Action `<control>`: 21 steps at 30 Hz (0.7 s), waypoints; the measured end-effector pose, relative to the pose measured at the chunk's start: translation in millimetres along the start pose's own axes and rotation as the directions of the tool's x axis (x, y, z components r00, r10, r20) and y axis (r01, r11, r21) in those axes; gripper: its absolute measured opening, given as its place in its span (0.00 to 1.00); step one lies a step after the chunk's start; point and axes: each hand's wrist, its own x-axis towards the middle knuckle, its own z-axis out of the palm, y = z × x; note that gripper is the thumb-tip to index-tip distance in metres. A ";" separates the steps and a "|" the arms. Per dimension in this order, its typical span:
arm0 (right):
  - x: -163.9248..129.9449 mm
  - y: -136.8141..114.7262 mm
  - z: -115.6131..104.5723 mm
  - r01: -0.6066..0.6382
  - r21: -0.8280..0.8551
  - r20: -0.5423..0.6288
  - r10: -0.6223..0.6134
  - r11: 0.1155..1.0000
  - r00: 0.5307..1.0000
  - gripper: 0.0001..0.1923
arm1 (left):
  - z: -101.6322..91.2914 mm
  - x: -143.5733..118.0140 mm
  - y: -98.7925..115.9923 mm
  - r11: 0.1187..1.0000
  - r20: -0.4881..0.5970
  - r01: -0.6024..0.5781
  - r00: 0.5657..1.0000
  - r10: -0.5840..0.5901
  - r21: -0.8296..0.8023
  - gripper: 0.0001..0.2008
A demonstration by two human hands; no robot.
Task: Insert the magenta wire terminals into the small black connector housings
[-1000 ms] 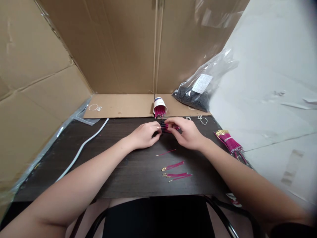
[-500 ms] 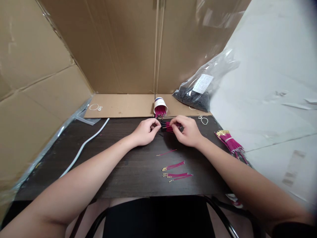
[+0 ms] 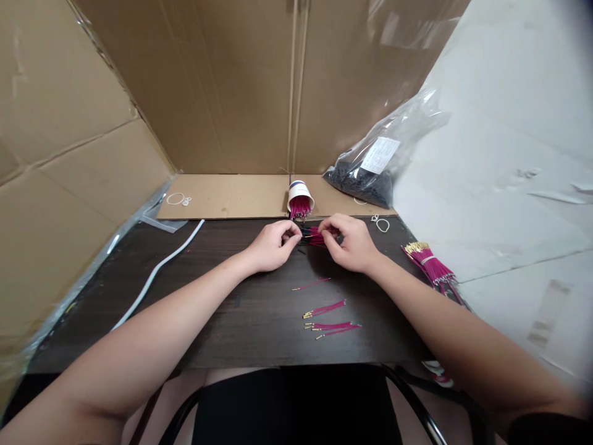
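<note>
Bare forearms, no sleeves, dark lap garment

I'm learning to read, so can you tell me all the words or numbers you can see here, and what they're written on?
No text here can be read.
White label on the clear plastic bag: print too small and blurred to read.
Paper cup lying on its side: a dark band near its base, no letters legible.
Cardboard walls: plain, no print visible.
</note>
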 end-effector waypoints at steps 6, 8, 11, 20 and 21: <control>-1.2 2.1 0.5 -0.041 0.001 0.026 0.041 0.999 0.999 0.07 | 0.1 -0.8 0.7 1.000 -0.001 -0.003 1.000 0.003 -0.007 0.08; -1.8 2.7 1.0 -0.052 0.014 0.035 0.052 0.999 0.998 0.08 | 0.4 -0.9 0.8 1.000 -0.001 -0.003 1.000 0.003 -0.007 0.08; -2.5 2.9 2.2 -0.082 0.055 0.032 0.080 0.995 0.996 0.08 | 0.9 -1.0 0.5 1.000 -0.003 -0.004 1.000 0.004 -0.004 0.09; -1.8 0.6 4.4 -0.071 0.088 0.050 0.067 0.994 0.997 0.08 | 1.9 -0.9 -0.4 1.000 -0.011 -0.009 1.000 0.009 -0.004 0.10; -1.9 0.6 4.8 -0.076 0.090 0.056 0.071 0.993 0.996 0.08 | 1.9 -0.8 0.0 1.000 -0.011 -0.007 1.000 0.007 -0.005 0.10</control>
